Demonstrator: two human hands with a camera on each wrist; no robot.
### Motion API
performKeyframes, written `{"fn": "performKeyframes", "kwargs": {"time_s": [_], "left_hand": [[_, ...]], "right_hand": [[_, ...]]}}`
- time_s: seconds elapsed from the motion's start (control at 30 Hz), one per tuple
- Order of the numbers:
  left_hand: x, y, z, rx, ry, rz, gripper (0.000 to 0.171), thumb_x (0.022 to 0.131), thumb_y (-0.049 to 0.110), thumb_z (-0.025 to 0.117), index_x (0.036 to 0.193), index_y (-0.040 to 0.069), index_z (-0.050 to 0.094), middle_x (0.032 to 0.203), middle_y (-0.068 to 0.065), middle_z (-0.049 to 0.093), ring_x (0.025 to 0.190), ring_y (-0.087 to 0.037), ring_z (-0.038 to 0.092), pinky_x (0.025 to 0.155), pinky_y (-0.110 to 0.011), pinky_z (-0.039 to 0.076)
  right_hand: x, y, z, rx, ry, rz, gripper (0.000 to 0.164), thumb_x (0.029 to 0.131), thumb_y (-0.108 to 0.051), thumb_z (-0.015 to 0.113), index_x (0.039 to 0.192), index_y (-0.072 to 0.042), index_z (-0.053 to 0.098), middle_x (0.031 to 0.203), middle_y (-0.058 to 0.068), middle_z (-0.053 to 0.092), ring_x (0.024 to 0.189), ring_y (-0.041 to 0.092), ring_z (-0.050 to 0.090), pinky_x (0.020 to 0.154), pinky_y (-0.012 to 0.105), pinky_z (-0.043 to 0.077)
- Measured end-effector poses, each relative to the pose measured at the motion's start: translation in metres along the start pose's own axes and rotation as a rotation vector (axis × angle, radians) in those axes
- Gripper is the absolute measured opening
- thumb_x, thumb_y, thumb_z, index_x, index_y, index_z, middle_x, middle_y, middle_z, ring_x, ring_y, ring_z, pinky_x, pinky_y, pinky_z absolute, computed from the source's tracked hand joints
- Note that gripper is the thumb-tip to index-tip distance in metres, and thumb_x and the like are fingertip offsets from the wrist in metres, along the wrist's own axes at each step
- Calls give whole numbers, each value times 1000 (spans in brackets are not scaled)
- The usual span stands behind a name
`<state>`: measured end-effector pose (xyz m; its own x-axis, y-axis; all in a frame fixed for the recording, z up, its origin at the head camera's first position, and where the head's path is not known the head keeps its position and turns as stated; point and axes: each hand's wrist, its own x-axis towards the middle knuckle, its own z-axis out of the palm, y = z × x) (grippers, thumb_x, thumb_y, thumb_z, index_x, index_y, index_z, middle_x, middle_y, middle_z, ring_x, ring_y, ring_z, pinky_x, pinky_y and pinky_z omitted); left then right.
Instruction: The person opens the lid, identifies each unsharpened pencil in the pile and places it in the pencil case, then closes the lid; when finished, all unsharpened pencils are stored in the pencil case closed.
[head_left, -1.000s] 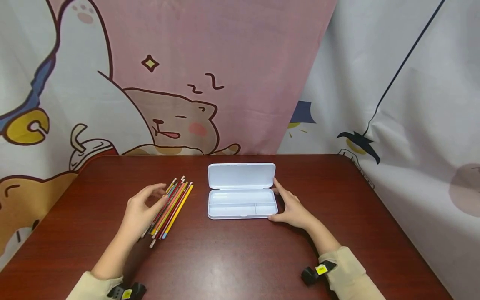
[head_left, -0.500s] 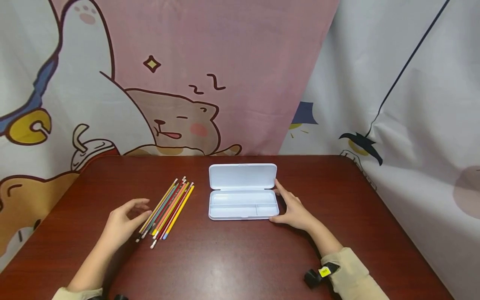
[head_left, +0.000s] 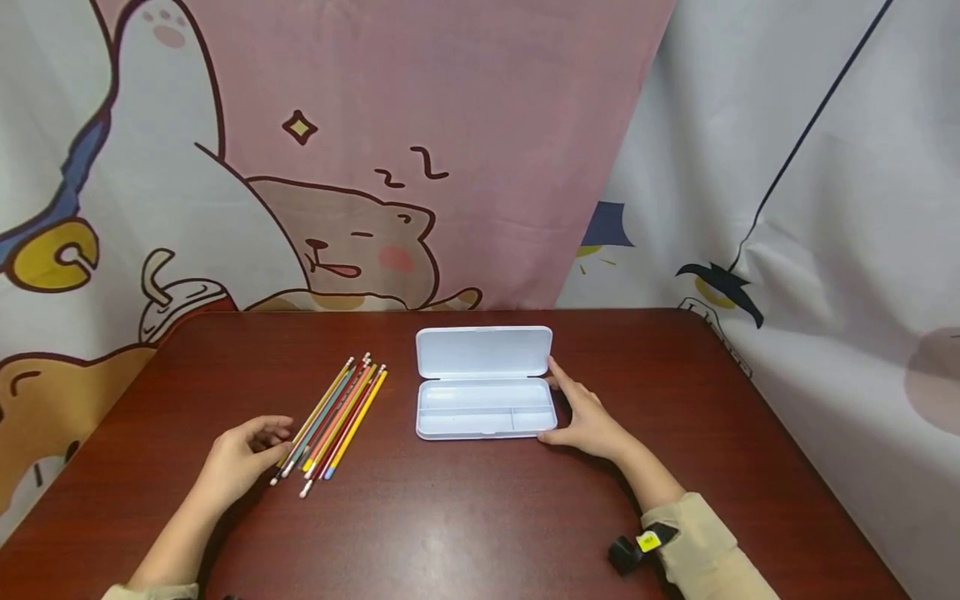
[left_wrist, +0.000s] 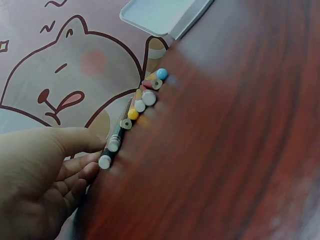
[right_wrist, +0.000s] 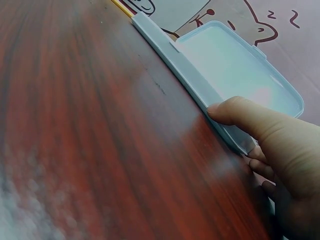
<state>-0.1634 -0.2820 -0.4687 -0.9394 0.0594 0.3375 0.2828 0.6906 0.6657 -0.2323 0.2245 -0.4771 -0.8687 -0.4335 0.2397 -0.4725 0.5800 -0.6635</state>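
Several pencils [head_left: 341,421] in mixed colours lie in a slanting bundle on the left of the table, eraser ends showing at their far tips. My left hand [head_left: 243,458] is at the bundle's near left side, fingers loosely bent. In the left wrist view, its thumb [left_wrist: 87,141] comes up to the outermost pencil [left_wrist: 105,161]; whether it touches is hard to tell. A white pencil case [head_left: 465,422] stands with its lid [head_left: 483,352] raised, compartments bare. My right hand [head_left: 591,421] grips its right end, thumb [right_wrist: 235,111] on the front edge, fingers partly hidden round the side.
The dark red-brown wooden table [head_left: 465,525] spreads under both hands. A cartoon-printed curtain [head_left: 487,150] hangs directly behind its back edge. A black wrist camera [head_left: 630,552] sits at the right cuff, close above the tabletop.
From over the pencils, my left hand has drawn back left and nearer, then dropped slightly beside their near ends. The right hand and the pencil case have stayed put.
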Motion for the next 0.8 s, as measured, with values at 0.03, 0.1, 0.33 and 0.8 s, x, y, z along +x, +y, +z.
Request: {"fn": "performKeyframes", "kwargs": {"time_s": [0.03,0.1,0.33,0.8], "left_hand": [[0,0,0,7,2,-1,30,76,-5,75,104,-1,68,84,-2,66,72,-5,55,60,-21,46],[0,0,1,19,9,-4,29,75,-5,75,103,0,69,83,-2,66,72,-5,56,60,-21,46],[0,1,4,58,36,-28,27,74,-5,74,100,0,70,82,-2,65,71,-4,55,60,-20,46],[4,4,8,104,125,68,24,66,-10,69,88,-1,74,70,0,62,61,-3,53,55,-14,41]], "right_hand": [[0,0,0,-1,0,0,118,65,-24,88,155,-16,12,133,9,51,121,31,43,98,55,20],[1,1,0,-3,-2,3,118,65,-25,88,155,-17,11,134,9,50,121,31,43,98,55,20],[1,0,0,6,-7,11,118,66,-25,87,155,-18,11,135,8,49,122,30,42,99,55,19],[0,1,0,1,-10,18,117,66,-26,87,155,-18,10,135,7,49,123,30,41,99,54,19]]}}
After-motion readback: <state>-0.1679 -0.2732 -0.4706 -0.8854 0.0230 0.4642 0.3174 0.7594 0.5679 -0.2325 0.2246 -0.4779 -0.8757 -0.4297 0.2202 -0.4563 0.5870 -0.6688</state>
